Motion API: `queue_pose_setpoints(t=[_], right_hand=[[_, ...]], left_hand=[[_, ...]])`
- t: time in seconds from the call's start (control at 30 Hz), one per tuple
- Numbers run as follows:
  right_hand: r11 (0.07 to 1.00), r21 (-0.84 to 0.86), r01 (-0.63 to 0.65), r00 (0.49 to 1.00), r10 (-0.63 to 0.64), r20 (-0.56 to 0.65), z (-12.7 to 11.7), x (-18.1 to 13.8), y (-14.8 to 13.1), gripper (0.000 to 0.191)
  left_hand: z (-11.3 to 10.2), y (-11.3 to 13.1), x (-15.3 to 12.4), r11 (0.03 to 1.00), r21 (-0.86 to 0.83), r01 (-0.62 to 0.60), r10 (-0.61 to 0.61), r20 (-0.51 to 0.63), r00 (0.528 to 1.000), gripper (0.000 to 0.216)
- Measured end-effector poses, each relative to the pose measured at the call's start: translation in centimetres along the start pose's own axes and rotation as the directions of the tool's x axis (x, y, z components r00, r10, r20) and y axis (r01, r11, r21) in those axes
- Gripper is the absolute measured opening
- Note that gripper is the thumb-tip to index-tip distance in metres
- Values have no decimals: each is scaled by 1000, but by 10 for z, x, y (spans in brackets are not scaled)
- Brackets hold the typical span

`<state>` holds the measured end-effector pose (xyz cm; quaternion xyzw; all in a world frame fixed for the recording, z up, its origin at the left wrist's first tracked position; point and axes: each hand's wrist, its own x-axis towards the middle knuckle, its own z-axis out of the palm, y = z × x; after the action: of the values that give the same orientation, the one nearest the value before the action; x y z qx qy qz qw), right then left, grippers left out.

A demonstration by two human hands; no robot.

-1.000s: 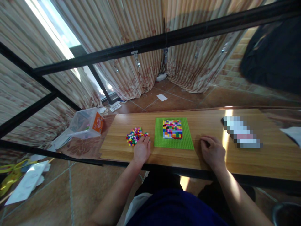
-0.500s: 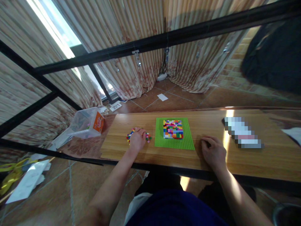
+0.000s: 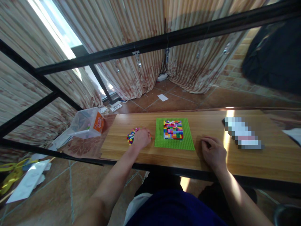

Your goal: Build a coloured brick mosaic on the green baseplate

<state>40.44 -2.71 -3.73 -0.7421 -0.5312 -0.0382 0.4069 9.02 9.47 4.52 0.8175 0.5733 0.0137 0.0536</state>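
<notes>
My left hand (image 3: 141,139) is over the right side of a small heap of loose toy bricks (image 3: 131,137) in many colours. Its fingers are pinched together, and whatever they hold is too small to make out. To the right lies a green baseplate (image 3: 160,142). A dense block of multicoloured bricks (image 3: 173,129) is built up on its middle and upper part. My right hand (image 3: 213,153) rests on the table to the right of the baseplate, its fingers curled in and nothing visible in them.
The wooden table (image 3: 237,163) bears a pixelated, phone-shaped object (image 3: 243,133) on the right. Off its left end stands a clear plastic box (image 3: 83,124) with an orange label. A black metal bar (image 3: 150,44) crosses in front of the curtains.
My left hand has shifted right across the heap, uncovering more bricks on its left and covering those on its right. My right hand has stayed put.
</notes>
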Motion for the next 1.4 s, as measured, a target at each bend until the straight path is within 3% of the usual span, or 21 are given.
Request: queue_pose_setpoints(t=[0.4, 0.7, 1.1, 1.4], right_hand=[[1000, -6, -2, 1000, 2, -9, 1, 0, 0, 25], [1000, 3, -8, 1000, 8, -13, 1, -1, 0, 24], [1000, -2, -8, 1000, 8, -9, 0, 0, 0, 26], [1000, 0, -5, 1000, 5, -3, 0, 0, 0, 26]], left_hand=[[11, -2, -1, 997, 27, 70, -69, -53, 996, 20], [12, -2, 0, 982, 114, 151, -148, -33, 988, 22], [6, 1, -1, 988, 82, 128, -128, -2, 992, 34], [16, 4, -1, 993, 49, 107, -104, -62, 993, 24]])
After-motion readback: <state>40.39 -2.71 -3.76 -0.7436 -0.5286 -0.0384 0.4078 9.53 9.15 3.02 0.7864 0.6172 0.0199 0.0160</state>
